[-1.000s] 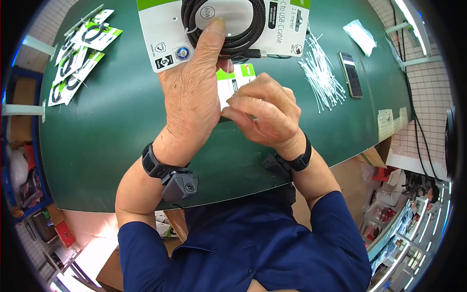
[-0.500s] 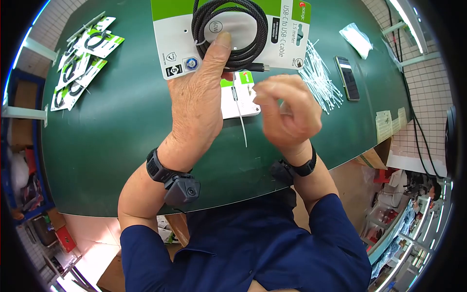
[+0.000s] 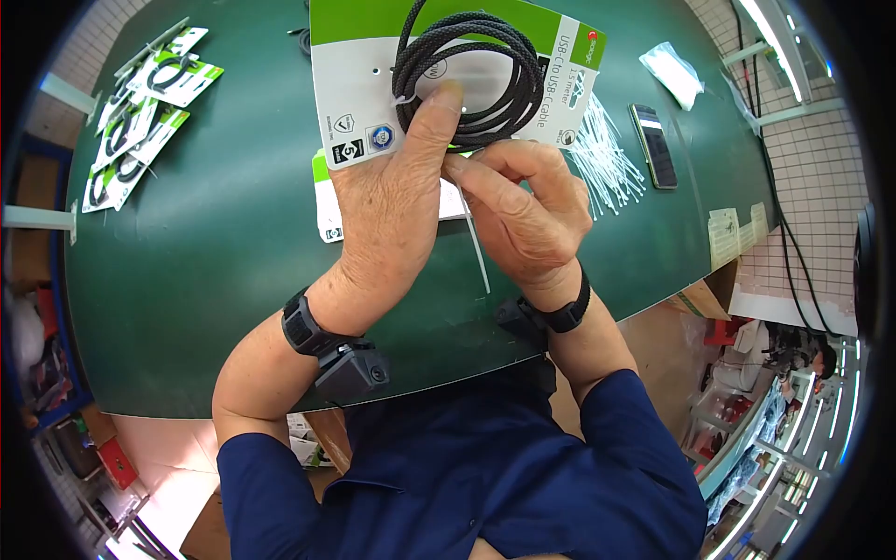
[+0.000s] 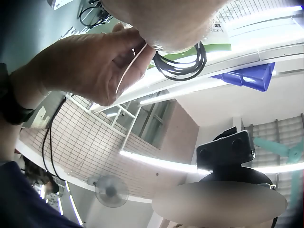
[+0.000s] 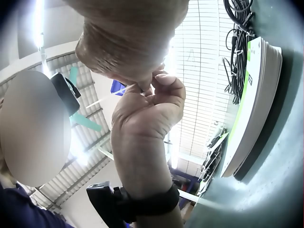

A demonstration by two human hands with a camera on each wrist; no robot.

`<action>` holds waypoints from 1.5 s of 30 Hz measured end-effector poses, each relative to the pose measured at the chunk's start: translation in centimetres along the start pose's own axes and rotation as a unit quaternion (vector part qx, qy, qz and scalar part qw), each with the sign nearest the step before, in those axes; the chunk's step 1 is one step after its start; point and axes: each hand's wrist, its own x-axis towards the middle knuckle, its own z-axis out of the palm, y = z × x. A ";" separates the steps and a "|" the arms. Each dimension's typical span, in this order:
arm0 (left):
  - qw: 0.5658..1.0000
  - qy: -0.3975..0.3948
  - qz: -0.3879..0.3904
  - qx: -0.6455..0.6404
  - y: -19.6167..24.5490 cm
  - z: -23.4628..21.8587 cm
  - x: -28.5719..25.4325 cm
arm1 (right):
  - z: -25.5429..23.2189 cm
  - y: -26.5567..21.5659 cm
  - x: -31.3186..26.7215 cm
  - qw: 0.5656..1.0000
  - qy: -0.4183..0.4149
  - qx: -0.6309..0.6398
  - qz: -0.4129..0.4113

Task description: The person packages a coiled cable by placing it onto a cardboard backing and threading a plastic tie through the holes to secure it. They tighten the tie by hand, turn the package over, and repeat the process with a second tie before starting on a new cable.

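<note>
My left hand (image 3: 392, 196) holds up a white-and-green packaging card (image 3: 359, 89), its thumb pressing a coil of black braided USB cable (image 3: 467, 65) against the card. My right hand (image 3: 523, 215) sits just under the card's lower edge and pinches a white zip tie (image 3: 479, 252), whose tail hangs toward me. The left wrist view shows the right hand (image 4: 90, 66) gripping the thin tie (image 4: 126, 71) beside the black coil (image 4: 183, 64). In the right wrist view the left hand (image 5: 142, 109) and its thumb meet the right fingers (image 5: 128, 38) above.
The work happens over a green table (image 3: 215, 252). Under the hands lies a stack of blank cards (image 3: 325, 201). To the right are a loose pile of zip ties (image 3: 602, 140), a phone (image 3: 651, 145) and a plastic bag (image 3: 672, 70). Several packed cable cards (image 3: 140, 103) lie far left.
The right hand swung out to the right, then came back under the card and now pinches the zip tie there. The left hand kept the card and coil, shifting slightly right.
</note>
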 end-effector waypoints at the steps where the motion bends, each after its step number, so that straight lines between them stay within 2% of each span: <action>1: 1.000 -0.002 0.001 0.000 0.0 0.0 0.0 | 0.0 0.0 0.0 1.000 -0.001 0.000 0.000; 8: 1.000 0.000 -0.018 0.010 0.0 0.0 -0.5 | 0.2 0.2 -0.1 1.000 0.018 0.008 -0.017; 16: 0.998 -0.011 0.032 0.044 -0.2 -0.1 0.6 | 0.1 -1.0 0.6 0.998 0.043 0.046 0.015; 21: 0.999 -0.014 0.038 0.030 -1.0 -0.3 0.2 | 0.0 -1.3 1.0 0.996 0.044 0.077 -0.006; 25: 0.999 -0.026 0.030 -0.010 -1.1 -0.1 0.1 | 0.1 -1.4 1.5 0.993 0.061 0.099 0.014; 28: 0.999 -0.024 -0.001 -0.043 -0.7 0.2 -0.2 | 0.0 -1.4 1.9 0.982 0.084 0.126 0.114; 29: 0.999 -0.032 -0.016 -0.040 -0.6 0.1 -0.3 | -0.1 -1.2 2.0 0.982 0.083 0.125 0.114; 32: 0.997 -0.047 -0.046 -0.033 -0.7 -0.2 -0.3 | -0.4 -0.2 2.6 0.994 0.061 0.059 0.069; 37: 0.996 -0.044 -0.056 -0.048 -0.5 0.0 0.2 | -1.0 0.2 3.3 0.996 0.023 0.044 0.068; 40: 0.997 -0.042 -0.050 -0.049 -0.4 0.1 0.3 | -1.5 0.8 3.9 0.998 -0.003 -0.047 -0.052; 45: 0.996 -0.046 -0.060 -0.048 -0.5 0.0 0.4 | -1.6 1.6 4.1 0.995 -0.002 -0.055 -0.086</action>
